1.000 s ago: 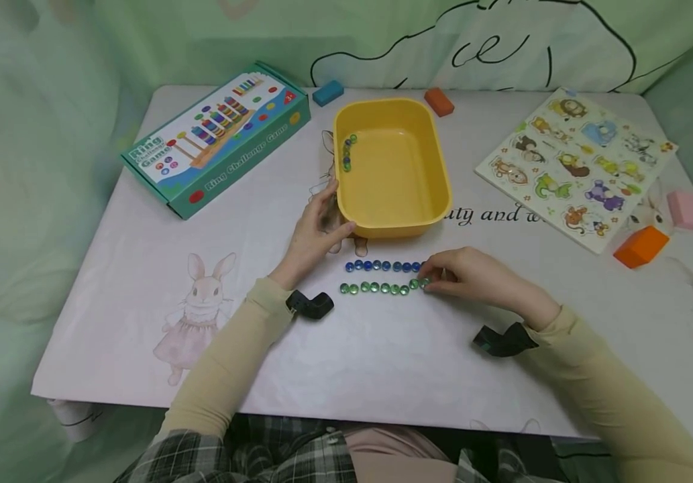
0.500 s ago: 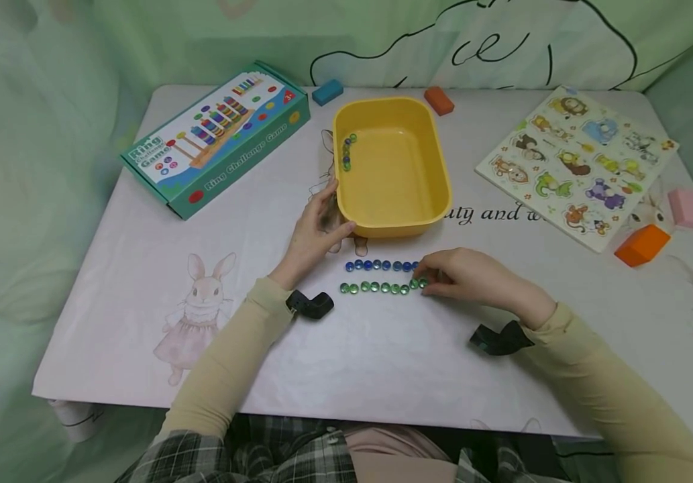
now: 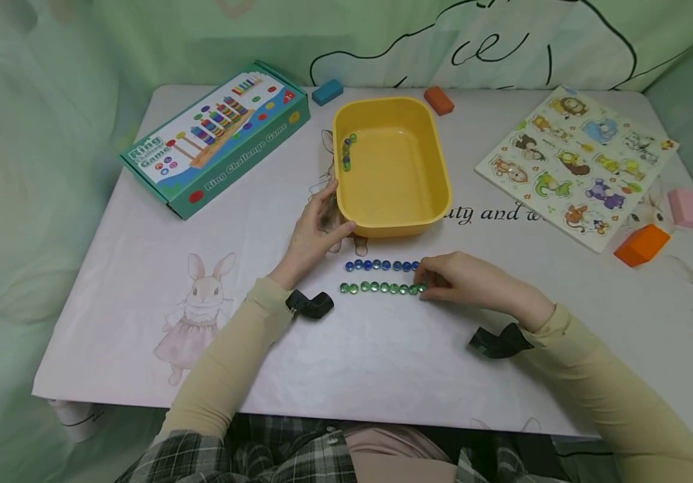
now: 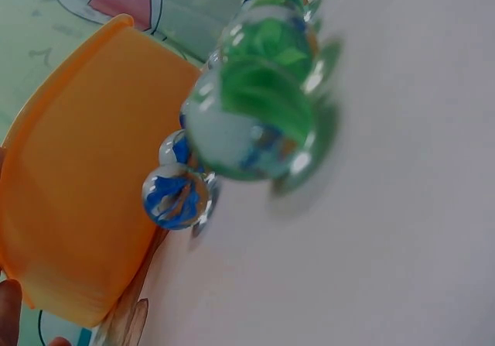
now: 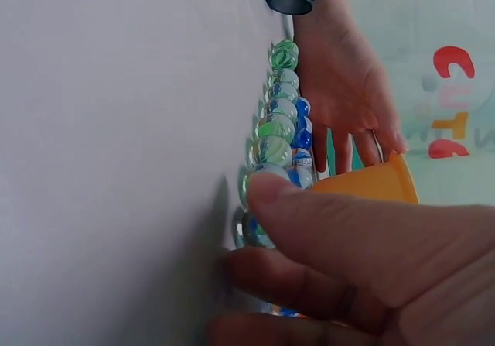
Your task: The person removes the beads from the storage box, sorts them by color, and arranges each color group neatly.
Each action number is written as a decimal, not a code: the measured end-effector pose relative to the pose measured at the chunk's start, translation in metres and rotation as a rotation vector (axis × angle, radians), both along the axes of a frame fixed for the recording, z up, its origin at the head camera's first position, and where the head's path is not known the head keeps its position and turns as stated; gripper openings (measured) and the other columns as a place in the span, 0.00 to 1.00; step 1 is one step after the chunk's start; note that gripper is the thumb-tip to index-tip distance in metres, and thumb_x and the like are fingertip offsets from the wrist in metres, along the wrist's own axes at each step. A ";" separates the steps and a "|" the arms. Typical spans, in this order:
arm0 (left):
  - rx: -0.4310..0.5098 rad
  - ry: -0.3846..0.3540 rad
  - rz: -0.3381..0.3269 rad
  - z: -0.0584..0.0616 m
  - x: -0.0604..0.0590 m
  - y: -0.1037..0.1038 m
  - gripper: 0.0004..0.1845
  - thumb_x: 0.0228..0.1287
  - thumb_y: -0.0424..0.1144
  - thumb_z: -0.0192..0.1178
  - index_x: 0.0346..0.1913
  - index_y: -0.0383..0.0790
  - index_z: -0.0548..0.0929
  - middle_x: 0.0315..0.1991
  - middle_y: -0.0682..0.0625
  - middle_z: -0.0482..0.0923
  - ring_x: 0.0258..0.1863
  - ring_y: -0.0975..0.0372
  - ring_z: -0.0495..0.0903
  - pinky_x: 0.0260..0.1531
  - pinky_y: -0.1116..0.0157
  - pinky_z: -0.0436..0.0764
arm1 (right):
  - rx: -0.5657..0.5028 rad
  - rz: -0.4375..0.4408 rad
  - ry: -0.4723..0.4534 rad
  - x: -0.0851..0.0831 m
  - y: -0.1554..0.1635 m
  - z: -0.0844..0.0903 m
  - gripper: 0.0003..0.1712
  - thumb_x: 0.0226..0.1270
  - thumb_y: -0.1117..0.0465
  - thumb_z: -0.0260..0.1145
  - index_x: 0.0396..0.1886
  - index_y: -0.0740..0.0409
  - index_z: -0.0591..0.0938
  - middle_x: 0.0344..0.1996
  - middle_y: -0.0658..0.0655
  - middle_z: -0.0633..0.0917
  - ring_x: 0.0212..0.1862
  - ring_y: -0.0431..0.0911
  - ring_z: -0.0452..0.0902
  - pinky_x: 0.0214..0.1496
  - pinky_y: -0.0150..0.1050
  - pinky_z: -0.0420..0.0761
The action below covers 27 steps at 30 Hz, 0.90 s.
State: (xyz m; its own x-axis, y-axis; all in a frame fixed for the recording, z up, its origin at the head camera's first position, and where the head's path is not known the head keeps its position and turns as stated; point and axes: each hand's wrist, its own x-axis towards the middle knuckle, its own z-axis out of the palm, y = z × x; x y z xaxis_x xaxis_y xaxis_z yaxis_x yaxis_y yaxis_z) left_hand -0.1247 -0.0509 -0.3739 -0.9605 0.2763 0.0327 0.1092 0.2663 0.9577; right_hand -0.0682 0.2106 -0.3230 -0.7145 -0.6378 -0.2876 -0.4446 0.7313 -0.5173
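Note:
Two rows of glass marbles lie on the table in front of a yellow tub (image 3: pixel 394 228): blue marbles (image 3: pixel 386 265) in the farther row, green marbles (image 3: pixel 384 288) in the nearer. My right hand (image 3: pixel 473 278) pinches a green marble (image 3: pixel 422 287) at the right end of the green row. Its curled fingers cover the right end of the blue row. My left hand (image 3: pixel 312 228) holds the tub's near left corner, thumb at the front and fingers along the left side. Inside the tub, several blue and green marbles (image 3: pixel 347 153) line the left wall.
Back left lies a green Ring Challenge Game box (image 3: pixel 219 141). A blue block (image 3: pixel 328 92) and a red-orange block (image 3: pixel 439 101) sit behind the tub. To the right are an animal puzzle board (image 3: pixel 581 164), an orange block (image 3: pixel 642 246) and a pink block (image 3: pixel 686 208).
My right hand has shifted slightly left and toward me. The last green marbles have moved with it and now lie straighter in their row. My left hand and the tub stay put.

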 end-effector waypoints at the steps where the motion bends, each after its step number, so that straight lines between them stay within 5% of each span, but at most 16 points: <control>1: -0.001 0.002 0.001 0.000 0.000 0.000 0.39 0.59 0.45 0.63 0.70 0.54 0.54 0.72 0.63 0.48 0.70 0.67 0.52 0.70 0.64 0.53 | 0.004 -0.001 -0.004 0.000 0.000 0.000 0.06 0.57 0.61 0.67 0.34 0.55 0.80 0.19 0.45 0.74 0.24 0.37 0.66 0.26 0.30 0.68; 9: -0.008 0.011 0.003 0.001 -0.002 -0.001 0.39 0.59 0.45 0.62 0.70 0.54 0.55 0.72 0.64 0.49 0.70 0.67 0.53 0.70 0.64 0.54 | 0.008 0.020 -0.009 -0.004 0.001 0.007 0.09 0.57 0.60 0.68 0.38 0.55 0.80 0.20 0.44 0.76 0.23 0.36 0.67 0.26 0.29 0.70; 15: -0.021 -0.004 0.010 0.002 -0.003 -0.002 0.39 0.59 0.46 0.63 0.70 0.55 0.55 0.72 0.63 0.49 0.70 0.66 0.53 0.70 0.62 0.53 | -0.005 0.081 -0.047 -0.017 -0.002 0.038 0.12 0.58 0.59 0.67 0.41 0.55 0.80 0.25 0.44 0.78 0.27 0.39 0.71 0.29 0.30 0.73; 21: -0.022 -0.012 0.009 0.000 -0.002 -0.003 0.40 0.59 0.46 0.63 0.70 0.57 0.54 0.71 0.66 0.48 0.70 0.67 0.53 0.70 0.61 0.52 | -0.003 0.195 -0.083 -0.046 -0.013 0.079 0.11 0.60 0.58 0.66 0.41 0.55 0.78 0.27 0.45 0.78 0.31 0.40 0.72 0.32 0.31 0.76; 27: -0.029 -0.017 0.008 -0.002 -0.001 -0.001 0.39 0.58 0.47 0.63 0.70 0.58 0.55 0.71 0.69 0.48 0.70 0.68 0.52 0.70 0.61 0.51 | -0.017 0.162 -0.176 -0.090 -0.030 0.096 0.12 0.62 0.58 0.64 0.42 0.57 0.77 0.30 0.51 0.78 0.35 0.44 0.71 0.34 0.32 0.75</control>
